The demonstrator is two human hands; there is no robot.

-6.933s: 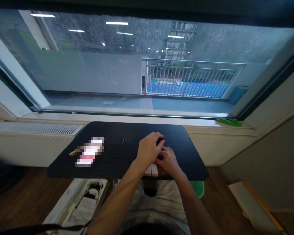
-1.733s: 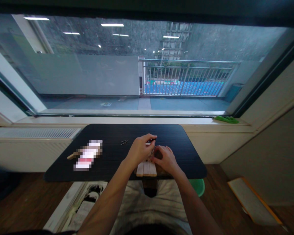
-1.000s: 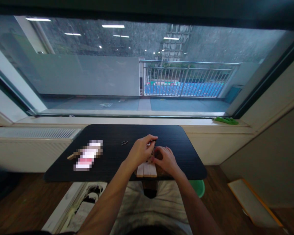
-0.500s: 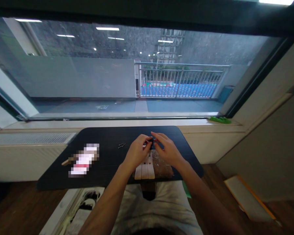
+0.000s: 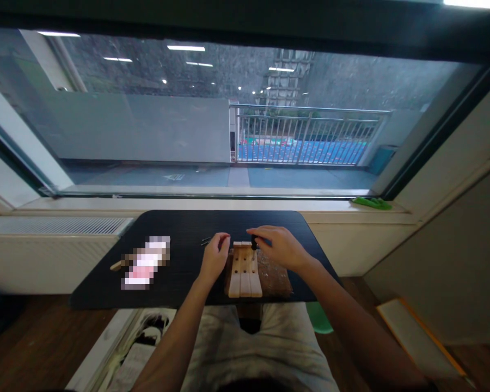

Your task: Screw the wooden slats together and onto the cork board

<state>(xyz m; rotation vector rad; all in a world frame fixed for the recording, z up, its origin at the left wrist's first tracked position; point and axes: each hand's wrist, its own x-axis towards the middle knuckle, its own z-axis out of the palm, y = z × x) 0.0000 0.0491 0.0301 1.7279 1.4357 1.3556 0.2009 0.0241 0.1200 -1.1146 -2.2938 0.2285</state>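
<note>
My right hand (image 5: 280,246) pinches the black handle of a small screwdriver (image 5: 253,243), which stands roughly upright over the right side of a pale wooden piece (image 5: 245,283). That piece has three slats side by side, dark holes in them and a crossbar at the far end. It lies partly on a rough brown block (image 5: 274,277). Left of the wood, apart from it, is my left hand (image 5: 214,261), thumb and fingertips drawn together; whether something small is between them cannot be made out. Small metal screws (image 5: 205,240) lie just beyond that hand, partly hidden by it.
The black table (image 5: 179,272) stands against a window sill. At its left lies a blurred-out pink and white item (image 5: 145,267) beside a wooden stick (image 5: 116,265). A green object (image 5: 371,203) rests on the sill. Below the table's right edge shows a green stool (image 5: 320,318).
My left hand has moved left and down, away from the screwdriver, uncovering the wooden slats. My right hand has closed on the handle. The view has shifted slightly.
</note>
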